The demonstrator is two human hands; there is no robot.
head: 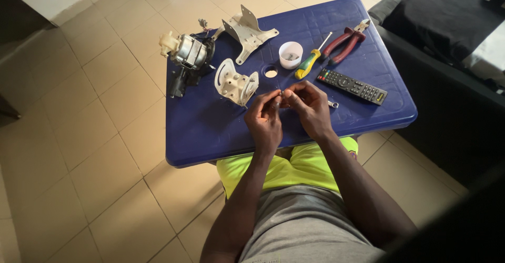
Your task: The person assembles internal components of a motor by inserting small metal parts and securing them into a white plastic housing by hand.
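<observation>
Both hands meet over the near middle of the blue plastic table [221, 131], fingertips pinched on a tiny metal part.

Left hand [264, 120] and right hand [310, 108] touch at thumb and forefinger; the small metal piece [281, 93] sits between them, too small to say what it is. Just left of the hands: a cream motor bracket [235, 82], standing on edge. Further left, at the table edge: the motor [188, 52] with black cable hanging off. Behind it, a flat grey mounting plate [246, 31]. Past the fingers: a hole in the tabletop [271, 72], a white cup [290, 54], a yellow-green screwdriver [310, 60], red-handled pliers [346, 43], a black remote [351, 86]. A small silver bit [333, 104] lies by the right hand. Nothing lies between hands and tools.
</observation>
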